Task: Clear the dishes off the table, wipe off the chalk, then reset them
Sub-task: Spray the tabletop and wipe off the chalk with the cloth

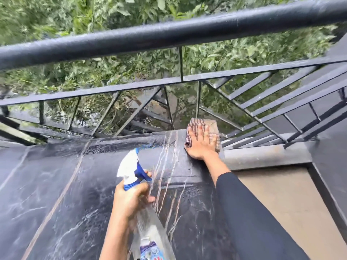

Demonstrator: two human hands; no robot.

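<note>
From the head camera, the right hand [201,145] lies flat with fingers spread, pressing a checked cloth [210,128] on the far edge of the wet black table [75,194]. The left hand [131,199] wraps around a clear spray bottle [142,212] with a blue and white top, above the table. A black railing [169,32] stands behind.

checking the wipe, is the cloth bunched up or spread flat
Mostly flat: the cloth lies pressed under the right hand at the table edge.
</note>
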